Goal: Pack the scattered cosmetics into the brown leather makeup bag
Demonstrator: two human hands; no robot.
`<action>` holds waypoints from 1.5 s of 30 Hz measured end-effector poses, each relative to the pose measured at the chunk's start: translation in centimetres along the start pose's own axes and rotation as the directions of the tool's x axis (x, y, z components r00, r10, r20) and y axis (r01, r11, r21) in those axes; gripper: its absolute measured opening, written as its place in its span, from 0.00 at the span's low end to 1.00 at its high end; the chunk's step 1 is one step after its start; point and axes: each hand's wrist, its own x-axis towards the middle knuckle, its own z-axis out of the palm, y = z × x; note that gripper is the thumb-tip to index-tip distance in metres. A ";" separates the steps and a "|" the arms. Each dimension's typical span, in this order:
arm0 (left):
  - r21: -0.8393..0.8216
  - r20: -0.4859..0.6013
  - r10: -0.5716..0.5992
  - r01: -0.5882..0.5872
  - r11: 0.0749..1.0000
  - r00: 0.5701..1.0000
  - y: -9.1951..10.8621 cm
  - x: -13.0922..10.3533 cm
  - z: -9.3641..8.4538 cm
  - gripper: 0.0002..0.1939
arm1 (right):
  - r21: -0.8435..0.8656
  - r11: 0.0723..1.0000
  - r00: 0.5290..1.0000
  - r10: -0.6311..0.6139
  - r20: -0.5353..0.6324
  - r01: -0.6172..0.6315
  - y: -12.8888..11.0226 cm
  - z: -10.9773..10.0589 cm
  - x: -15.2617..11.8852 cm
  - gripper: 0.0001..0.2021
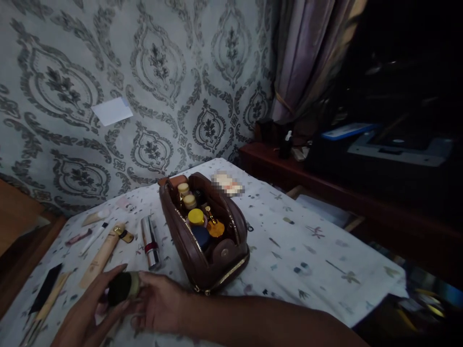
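Note:
Near the bottom left, my left hand [91, 304] is wrapped round a small round jar [121, 288] with a dark lid. My right hand [158, 300] closes on the jar's paler side. Just beyond my hands stands an open brown cosmetic bag [180, 239] holding a yellow-lidded jar [196, 217], an amber bottle [216, 226] and two cream-capped bottles. A silver tube [150, 243] with a red band lies left of the bag. Beside it are a beige tube [99, 258] and a small gold-capped bottle [123, 233].
Brushes [45, 303], a black flat item [46, 287] and a white pen-like item [93, 239] lie at the left of the patterned cloth [289, 250]. A blurred card [227, 183] lies behind the bag. A dark red desk [275, 166] stands at the right.

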 end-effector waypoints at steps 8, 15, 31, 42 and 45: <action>-0.329 0.019 -0.219 0.213 0.920 0.976 6.8 3.3 -1.7 0.32 | -0.018 1.000 0.998 -0.011 0.059 0.012 -0.4 0.5 -0.4 0.32; -0.306 0.071 -0.137 0.153 0.940 0.988 9.3 5.3 -2.6 0.29 | -0.022 1.000 0.998 0.003 0.058 -0.002 0.0 1.0 -0.9 0.30; 0.083 0.127 0.074 -0.085 0.993 0.989 3.4 3.3 -2.2 0.23 | 0.013 0.998 0.997 0.058 -0.049 -0.057 -0.2 1.2 -0.4 0.33; 0.100 0.026 0.093 -0.095 0.990 0.995 6.4 5.6 -4.9 0.24 | -0.071 0.997 1.000 0.021 -0.010 -0.022 -0.7 1.8 -1.3 0.34; 0.101 0.003 0.099 -0.098 0.990 0.995 8.9 7.2 -6.6 0.24 | -0.088 0.996 0.999 0.031 0.017 -0.030 -0.8 1.7 -1.7 0.35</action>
